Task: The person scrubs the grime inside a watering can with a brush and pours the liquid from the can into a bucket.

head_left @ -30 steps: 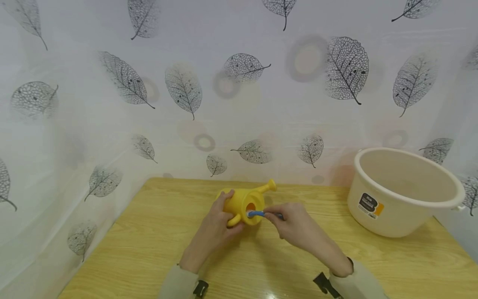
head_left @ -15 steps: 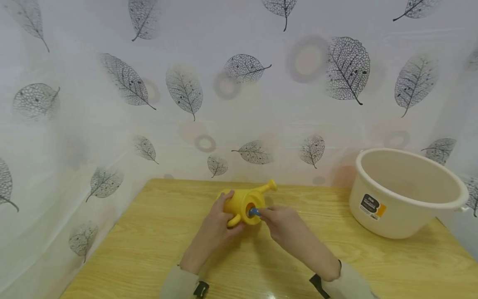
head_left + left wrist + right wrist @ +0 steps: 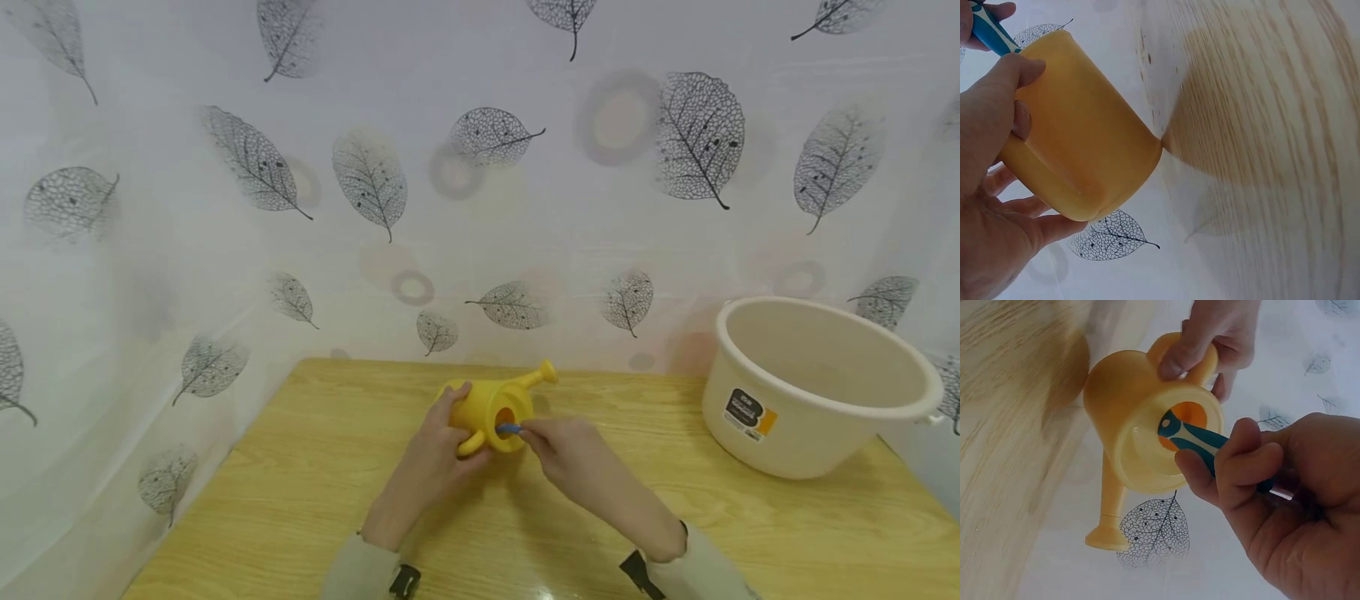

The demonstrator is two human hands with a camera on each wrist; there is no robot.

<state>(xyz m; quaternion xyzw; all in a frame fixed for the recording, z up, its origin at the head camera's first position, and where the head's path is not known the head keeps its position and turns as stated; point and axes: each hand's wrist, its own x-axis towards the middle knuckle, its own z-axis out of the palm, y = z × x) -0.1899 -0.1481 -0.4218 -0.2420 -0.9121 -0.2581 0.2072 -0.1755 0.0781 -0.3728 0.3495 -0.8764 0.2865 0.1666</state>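
Observation:
A yellow watering can (image 3: pixel 472 406) is tipped on its side, its round opening facing right and its spout pointing up and right in the head view. My left hand (image 3: pixel 429 462) grips it by the body and handle, thumb and fingers round it in the left wrist view (image 3: pixel 1079 137). My right hand (image 3: pixel 581 450) pinches a slim blue stick-like handle with pale stripes (image 3: pixel 1200 440), whose rounded end is at the can's opening. Between the curled fingers of the right hand the rest of the blue handle is partly hidden, so I cannot tell what kind of tool it is.
A large cream bucket (image 3: pixel 780 425) with a label stands at the right of the wooden table (image 3: pixel 300 500). Behind the table hangs a pale sheet (image 3: pixel 525 225) printed with dark leaves, which also runs along the left side.
My right hand has moved left toward the watering can, and the blue handle's pale end has gone into the opening. The left hand and the can stay nearly in place.

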